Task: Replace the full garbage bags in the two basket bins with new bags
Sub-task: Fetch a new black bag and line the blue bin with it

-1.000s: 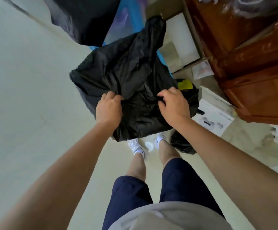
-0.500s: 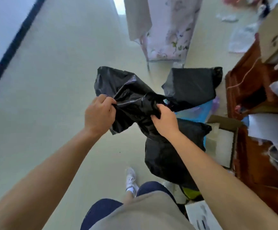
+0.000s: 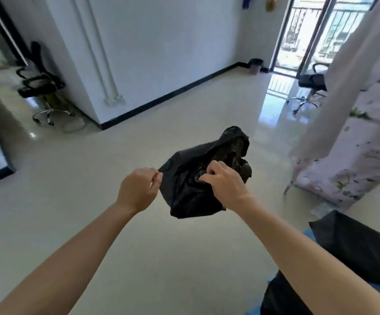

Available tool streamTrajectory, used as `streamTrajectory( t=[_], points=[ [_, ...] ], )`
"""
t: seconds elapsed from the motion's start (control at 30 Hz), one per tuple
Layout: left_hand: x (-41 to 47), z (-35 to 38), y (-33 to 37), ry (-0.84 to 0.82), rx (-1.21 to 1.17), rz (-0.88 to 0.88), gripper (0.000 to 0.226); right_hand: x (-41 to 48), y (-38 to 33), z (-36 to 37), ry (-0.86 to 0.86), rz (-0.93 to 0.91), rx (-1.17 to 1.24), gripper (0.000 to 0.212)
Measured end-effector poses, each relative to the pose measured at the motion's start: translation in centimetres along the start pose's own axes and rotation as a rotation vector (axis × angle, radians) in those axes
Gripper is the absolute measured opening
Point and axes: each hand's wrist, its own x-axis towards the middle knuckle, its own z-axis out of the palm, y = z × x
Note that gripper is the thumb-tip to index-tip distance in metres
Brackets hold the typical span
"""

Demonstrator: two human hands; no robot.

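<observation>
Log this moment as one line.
left hand: pinches black bag edge | right hand: grips black bag | black bag: crumpled, midair

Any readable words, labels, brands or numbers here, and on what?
None can be read.
The black bag, held by the left hand and right hand, shows no print.
The flowered cloth bears only a pattern.
The far bin is too small to tell.

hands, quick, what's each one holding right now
left hand: pinches the edge of the black garbage bag.
right hand: grips the same bag, fingers curled into it.
</observation>
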Motion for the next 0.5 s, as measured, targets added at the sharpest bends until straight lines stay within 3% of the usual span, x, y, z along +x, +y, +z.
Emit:
streamTrajectory(
  t=[0.1, 0.3, 0.5],
  points=[
    [0.3, -4.6, -7.5, 0.051, -0.063, -0.096, 0.023, 6.4, -6.7, 2.1, 0.028, -0.224, -0.049, 0.028],
    [-1.0, -13.6, -21.4, 0.039, -0.241, -0.446, 0.043, 17.0, -21.7, 5.7, 0.005, -0.661, -0.058, 0.019],
    [-6.2, -20.1, -33.6, 0.164, -0.511, -0.824, 0.060, 24.9, -35.1, 12.0, 0.092, -0.994, 0.125, 0.010]
  ],
)
